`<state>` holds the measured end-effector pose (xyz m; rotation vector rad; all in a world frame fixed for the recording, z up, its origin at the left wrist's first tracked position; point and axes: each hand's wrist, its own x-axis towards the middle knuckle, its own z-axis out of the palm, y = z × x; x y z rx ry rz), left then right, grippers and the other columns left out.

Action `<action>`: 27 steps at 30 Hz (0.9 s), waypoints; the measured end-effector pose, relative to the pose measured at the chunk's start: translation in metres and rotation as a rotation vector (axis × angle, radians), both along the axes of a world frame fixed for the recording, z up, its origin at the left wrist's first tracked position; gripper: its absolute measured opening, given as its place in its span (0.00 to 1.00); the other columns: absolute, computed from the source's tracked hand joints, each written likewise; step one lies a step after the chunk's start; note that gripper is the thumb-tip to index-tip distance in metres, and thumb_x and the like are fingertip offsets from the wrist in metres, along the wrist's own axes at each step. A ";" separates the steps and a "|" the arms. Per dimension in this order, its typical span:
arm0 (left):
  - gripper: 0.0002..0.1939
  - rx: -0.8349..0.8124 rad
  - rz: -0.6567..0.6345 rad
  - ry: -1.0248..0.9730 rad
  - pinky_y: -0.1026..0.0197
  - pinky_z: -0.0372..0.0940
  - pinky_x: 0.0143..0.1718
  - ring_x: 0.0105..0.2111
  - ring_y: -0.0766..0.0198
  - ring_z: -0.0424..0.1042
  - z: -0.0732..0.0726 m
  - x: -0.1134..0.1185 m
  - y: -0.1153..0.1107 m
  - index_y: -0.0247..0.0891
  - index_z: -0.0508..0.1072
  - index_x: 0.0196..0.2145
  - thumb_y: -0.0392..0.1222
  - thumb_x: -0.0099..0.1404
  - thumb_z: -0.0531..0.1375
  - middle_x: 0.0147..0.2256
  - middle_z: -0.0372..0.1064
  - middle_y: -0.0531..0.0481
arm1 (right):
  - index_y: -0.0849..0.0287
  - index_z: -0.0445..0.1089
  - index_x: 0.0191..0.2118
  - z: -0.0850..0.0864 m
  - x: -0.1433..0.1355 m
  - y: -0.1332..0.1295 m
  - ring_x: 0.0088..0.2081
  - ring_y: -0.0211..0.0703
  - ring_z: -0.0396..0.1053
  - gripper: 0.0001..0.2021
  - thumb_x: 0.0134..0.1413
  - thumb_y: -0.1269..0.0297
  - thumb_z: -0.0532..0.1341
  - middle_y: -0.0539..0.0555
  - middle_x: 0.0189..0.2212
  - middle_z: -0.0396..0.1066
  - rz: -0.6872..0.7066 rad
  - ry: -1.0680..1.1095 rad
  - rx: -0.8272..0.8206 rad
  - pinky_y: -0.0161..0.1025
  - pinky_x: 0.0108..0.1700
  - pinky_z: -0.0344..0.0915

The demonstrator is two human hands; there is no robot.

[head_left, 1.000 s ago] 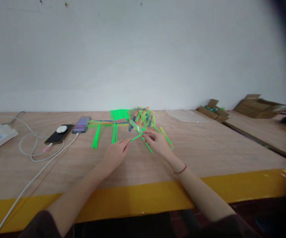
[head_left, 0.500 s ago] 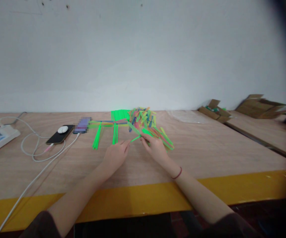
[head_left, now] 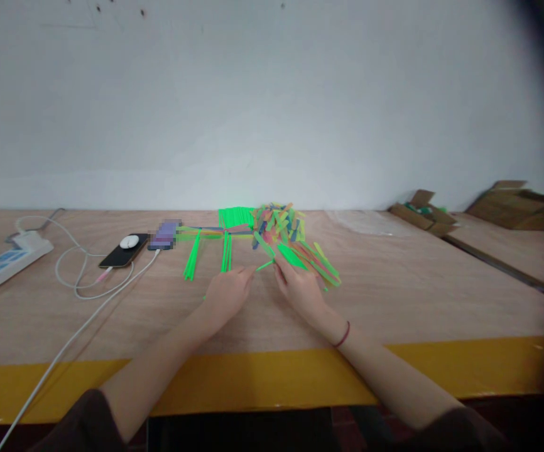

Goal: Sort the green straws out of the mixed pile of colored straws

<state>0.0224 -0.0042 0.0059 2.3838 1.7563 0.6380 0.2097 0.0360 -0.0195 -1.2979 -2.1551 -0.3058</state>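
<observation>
My left hand (head_left: 227, 293) rests low over the table, its fingers closed on one end of a thin green strip (head_left: 265, 265). The other end of that strip meets the fingertips of my right hand (head_left: 301, 290), which are pinched together. A paler green flat strip (head_left: 264, 243) slants from those fingertips toward a heap of short colored strips (head_left: 279, 221). Beyond my left hand lie two fanned bundles of green strips, a nearer bundle (head_left: 226, 252) and a farther-left bundle (head_left: 192, 256). Beside my right hand lie several long colored strips (head_left: 319, 262).
A row of green strips (head_left: 235, 217) lies by the wall. To the left are a black phone (head_left: 124, 252) with a white mouse (head_left: 129, 242) on it, a second phone (head_left: 165, 235), cables and a power strip (head_left: 10, 263). Cardboard boxes, one small box (head_left: 423, 213), stand at right.
The whole view has shifted slightly, so things appear farther right. Both hands keep nearly the same pose around the thin green strip.
</observation>
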 end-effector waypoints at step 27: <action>0.18 0.105 0.082 -0.287 0.62 0.61 0.38 0.35 0.61 0.69 -0.005 -0.025 0.054 0.36 0.75 0.32 0.43 0.70 0.48 0.32 0.70 0.47 | 0.61 0.72 0.47 0.008 0.013 0.020 0.40 0.47 0.75 0.15 0.62 0.59 0.55 0.58 0.41 0.77 0.104 0.334 -0.223 0.42 0.43 0.69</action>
